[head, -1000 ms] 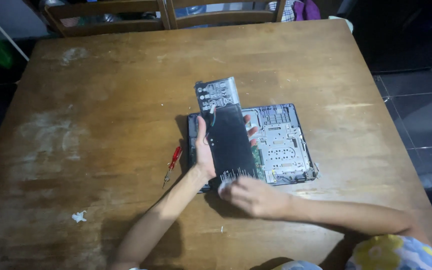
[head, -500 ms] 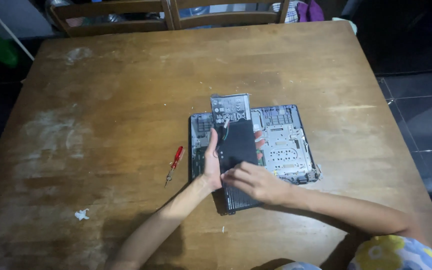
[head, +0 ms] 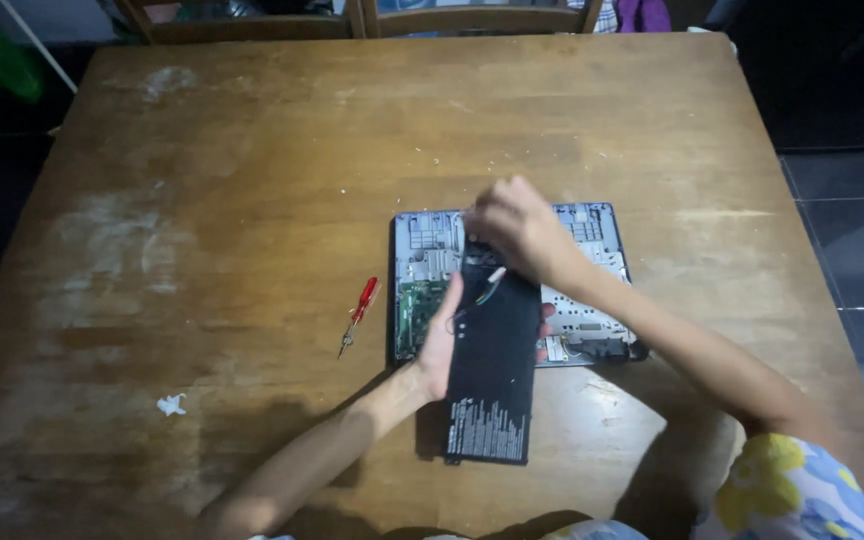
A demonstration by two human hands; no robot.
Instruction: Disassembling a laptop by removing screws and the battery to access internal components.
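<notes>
Our left hand point(head: 439, 340) clamps the long edge of the black battery point(head: 493, 365), which stands tilted over the open laptop point(head: 592, 325) with its near end by the table point(head: 252, 150) edge. Our right hand point(head: 514, 225) closes on the battery's far end, where thin wires point(head: 490, 283) trail out. We judge those wires could snag or tear if we lift too sharply, and the battery could slip. Both forearms reach in from below. A red screwdriver point(head: 357, 313) lies to the left.
</notes>
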